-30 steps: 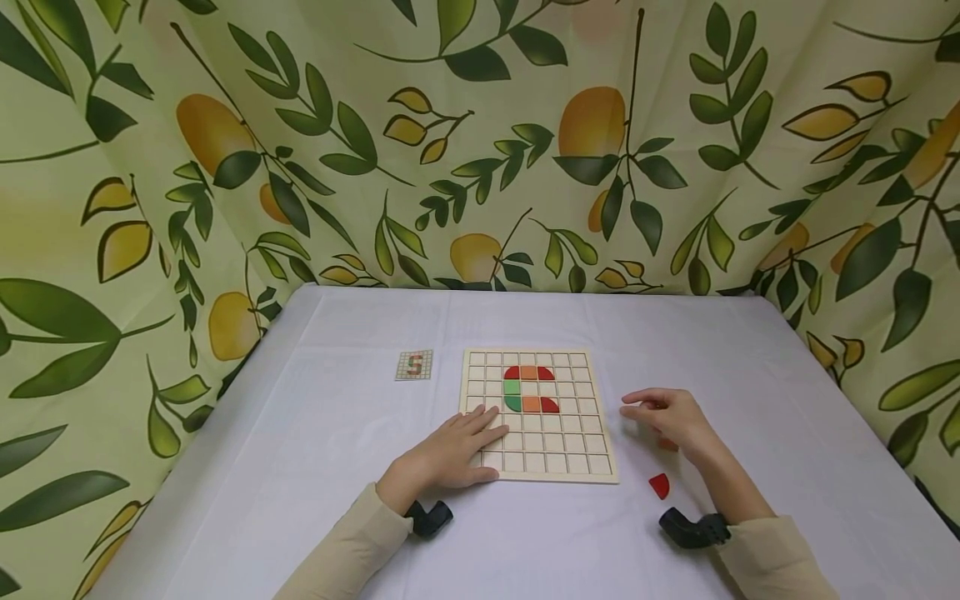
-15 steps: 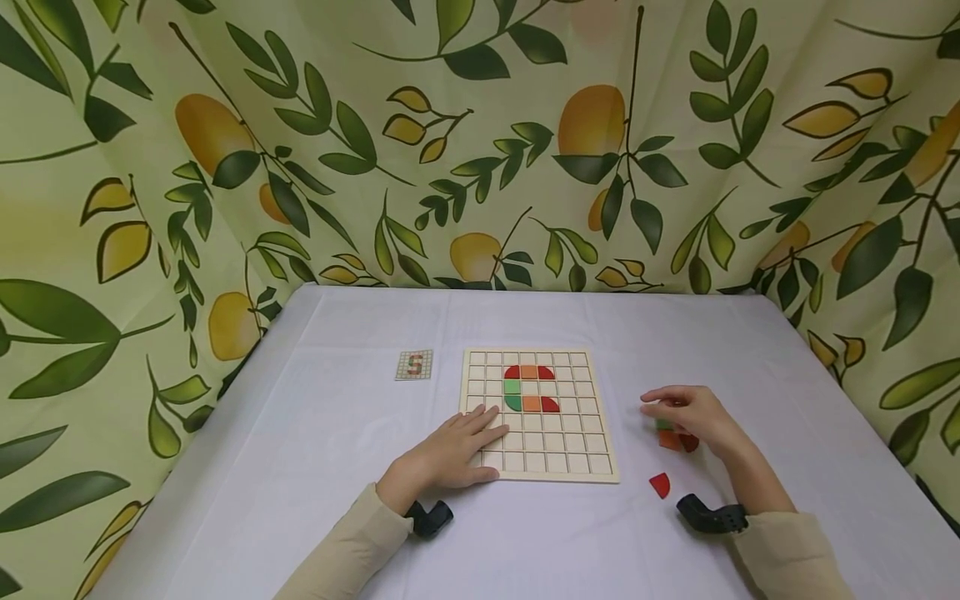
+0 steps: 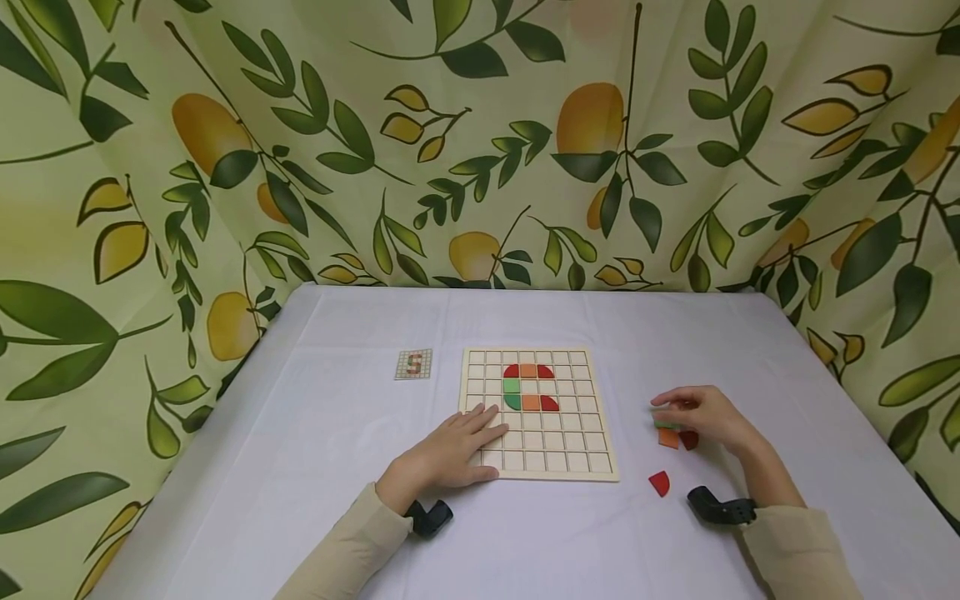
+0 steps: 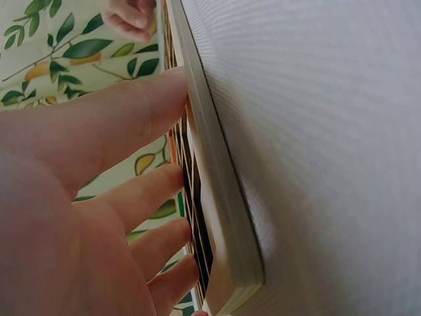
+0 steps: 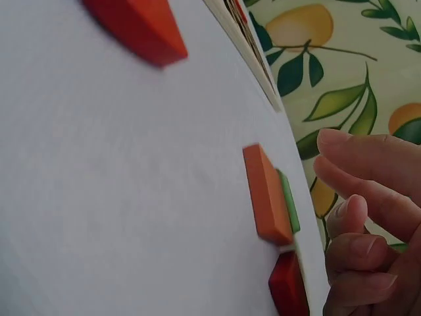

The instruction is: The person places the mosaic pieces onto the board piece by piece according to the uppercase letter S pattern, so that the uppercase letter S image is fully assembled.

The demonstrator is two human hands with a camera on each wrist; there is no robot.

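The board, pale gridded wood with red, orange and green pieces inset, lies on the table partly under the left hand, fingers spread, while the right hand, fingers loosely bent, holding nothing, hovers by loose blocks.

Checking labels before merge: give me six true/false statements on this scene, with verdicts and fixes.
1. The left hand rests on the board. True.
2. The card lies on the table, left of the board. True.
3. The board stands upright. False: it lies flat.
4. The right hand is near a loose green tile. True.
5. The right hand grips the card. False: its fingers hold nothing.
6. Every tile on the board is red. False: orange tiles and green tiles lie there too.
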